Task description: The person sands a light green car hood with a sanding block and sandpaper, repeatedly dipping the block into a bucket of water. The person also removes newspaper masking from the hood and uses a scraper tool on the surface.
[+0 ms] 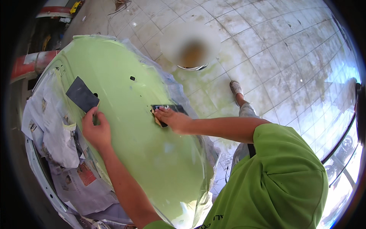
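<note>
A large light-green painted car body panel (126, 126) lies in front of me. Between the thumb and fingers of my left hand (97, 129) is one corner of a dark grey sandpaper sheet (82, 94), stretched out over the panel's left side. My right hand (173, 119) presses a dark piece of sandpaper (162, 123) with a tan edge against the middle of the panel; its fingers cover much of that piece. A small dark hole (132, 78) shows farther up the panel.
Newspaper sheets (82, 187) mask the panel's left edge, and clear plastic film (173, 86) runs along its right edge. Beyond lies a dusty tiled floor (259, 49), with a shoe (236, 87) on it. A red and white part (36, 63) stands at the far left.
</note>
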`<state>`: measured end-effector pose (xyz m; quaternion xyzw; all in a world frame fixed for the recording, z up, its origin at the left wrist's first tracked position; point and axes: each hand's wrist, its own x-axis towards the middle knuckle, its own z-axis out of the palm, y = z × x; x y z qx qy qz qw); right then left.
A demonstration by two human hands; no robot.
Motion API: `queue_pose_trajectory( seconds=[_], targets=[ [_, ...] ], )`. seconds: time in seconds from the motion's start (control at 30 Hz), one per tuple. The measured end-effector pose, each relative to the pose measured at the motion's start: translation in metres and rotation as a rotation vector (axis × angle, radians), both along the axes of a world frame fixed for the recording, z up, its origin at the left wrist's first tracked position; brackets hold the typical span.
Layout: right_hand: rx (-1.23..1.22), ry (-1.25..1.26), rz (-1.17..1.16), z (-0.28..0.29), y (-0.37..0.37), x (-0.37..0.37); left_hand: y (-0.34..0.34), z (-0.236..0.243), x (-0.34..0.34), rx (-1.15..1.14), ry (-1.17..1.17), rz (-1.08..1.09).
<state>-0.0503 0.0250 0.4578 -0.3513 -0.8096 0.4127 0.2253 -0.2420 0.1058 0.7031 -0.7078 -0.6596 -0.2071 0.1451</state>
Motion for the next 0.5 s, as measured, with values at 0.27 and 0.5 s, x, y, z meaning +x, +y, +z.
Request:
queue_pose_trajectory(
  seconds=[0.27, 0.5],
  targets=[
    [0.037, 0.189, -0.19, -0.006, 0.089, -0.027, 0.004, -0.002, 0.001, -0.003, 0.014, -0.024],
    [-0.308, 0.113, -0.32, 0.045, 0.116, -0.038, 0.009, -0.003, 0.011, -0.007, -0.064, 0.019]
  ],
)
